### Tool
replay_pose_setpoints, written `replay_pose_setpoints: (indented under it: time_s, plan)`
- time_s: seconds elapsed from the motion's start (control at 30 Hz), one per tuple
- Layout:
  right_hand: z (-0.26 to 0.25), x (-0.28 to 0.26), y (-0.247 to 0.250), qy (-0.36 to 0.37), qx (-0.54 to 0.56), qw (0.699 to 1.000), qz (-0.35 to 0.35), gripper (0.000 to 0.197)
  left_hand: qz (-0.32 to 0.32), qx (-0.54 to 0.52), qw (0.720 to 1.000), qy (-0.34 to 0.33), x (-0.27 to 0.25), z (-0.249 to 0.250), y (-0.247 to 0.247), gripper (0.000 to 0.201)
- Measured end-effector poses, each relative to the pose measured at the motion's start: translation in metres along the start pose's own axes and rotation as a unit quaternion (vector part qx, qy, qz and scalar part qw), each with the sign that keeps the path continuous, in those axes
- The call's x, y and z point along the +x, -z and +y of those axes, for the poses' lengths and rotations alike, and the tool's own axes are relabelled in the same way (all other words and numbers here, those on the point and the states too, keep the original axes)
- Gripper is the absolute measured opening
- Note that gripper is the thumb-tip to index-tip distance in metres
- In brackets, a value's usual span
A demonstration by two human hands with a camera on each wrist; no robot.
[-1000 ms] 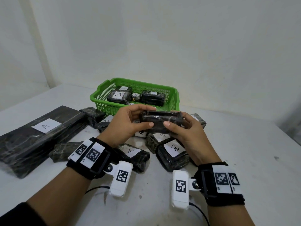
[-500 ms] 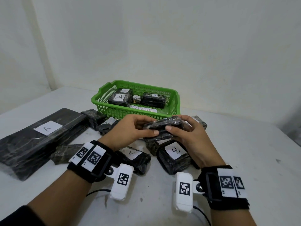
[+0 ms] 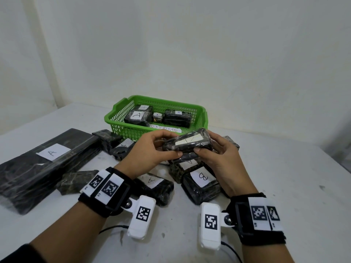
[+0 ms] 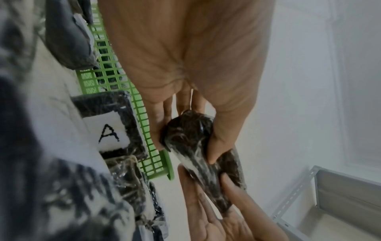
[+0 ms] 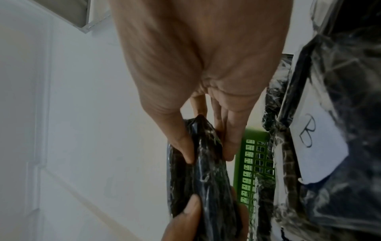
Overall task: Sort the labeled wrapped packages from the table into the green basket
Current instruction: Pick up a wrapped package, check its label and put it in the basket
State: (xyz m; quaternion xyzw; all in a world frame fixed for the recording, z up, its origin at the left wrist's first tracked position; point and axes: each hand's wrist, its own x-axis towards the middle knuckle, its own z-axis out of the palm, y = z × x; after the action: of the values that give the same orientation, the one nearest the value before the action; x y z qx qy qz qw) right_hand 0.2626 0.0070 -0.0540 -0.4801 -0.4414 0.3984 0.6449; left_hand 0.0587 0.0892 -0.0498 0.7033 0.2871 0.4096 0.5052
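Both hands hold one small black wrapped package (image 3: 188, 144) up in the air, above the pile on the white table (image 3: 275, 186). The left hand (image 3: 150, 150) pinches its left end, thumb on the near side and fingers (image 3: 161, 134) curled over the far side. The right hand (image 3: 220, 158) pinches the right end the same way. The package is tipped, with its right end higher. A pale label on its top faces up, but the letter is too smeared to read.

Just past the fingertips sits the green basket (image 3: 121, 118). Inside it lie black packages marked A and a paper strip with writing.

Under the hands lie more black packages. One marked B (image 3: 201, 184) rests just below the right palm. One marked A (image 3: 153, 184) rests below the left wrist. A long flat black package marked A (image 3: 43, 164) lies well off to the left of the left hand.
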Motion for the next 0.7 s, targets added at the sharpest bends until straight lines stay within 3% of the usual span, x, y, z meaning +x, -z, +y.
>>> replay_pose_setpoints:
  time_s: [0.13,0.3,0.4,0.5,0.6,0.7]
  plan:
    - [-0.006,-0.003,-0.009,-0.022,0.05,0.998,-0.014,0.077,0.029,0.013,0.999,-0.029,0.001,-0.004,-0.002,0.046]
    - [-0.005,-0.004,-0.012,0.015,0.021,0.998,0.054,0.041,-0.044,0.01,0.999,-0.016,-0.004,0.001,-0.004,0.067]
    - [-0.009,-0.006,-0.009,0.081,-0.051,0.995,0.02,0.046,-0.069,0.001,0.998,-0.004,-0.006,0.006,-0.003,0.064]
    - [-0.012,-0.01,-0.014,0.118,-0.094,0.988,-0.023,0.049,-0.044,0.061,0.997,-0.03,-0.005,0.009,-0.002,0.054]
    - [-0.014,-0.013,-0.015,0.103,-0.076,0.991,-0.039,0.056,-0.007,0.066,0.996,-0.056,-0.003,0.009,-0.001,0.05]
    - [-0.015,-0.012,-0.016,0.028,-0.047,0.997,-0.056,0.057,0.007,0.023,0.997,-0.068,-0.002,0.006,0.0,0.048]
